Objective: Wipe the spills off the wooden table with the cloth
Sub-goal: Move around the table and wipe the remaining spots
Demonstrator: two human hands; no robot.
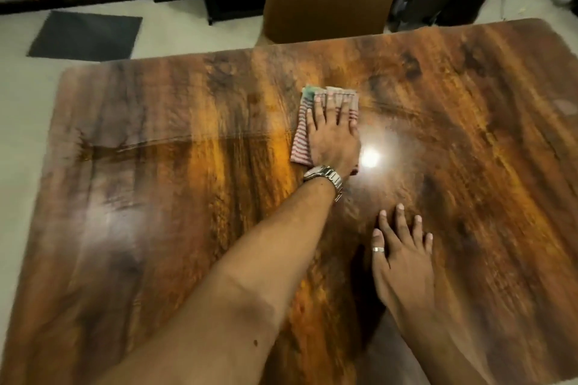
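Near the middle of the wooden table [187,228], our left hand [333,137] lies flat, fingers spread, pressing the striped cloth [301,141] onto the surface; our right hand [403,259] rests open and empty nearer us. A wet streak [156,147] left of the cloth suggests wiping is under way, with that stretch remaining.
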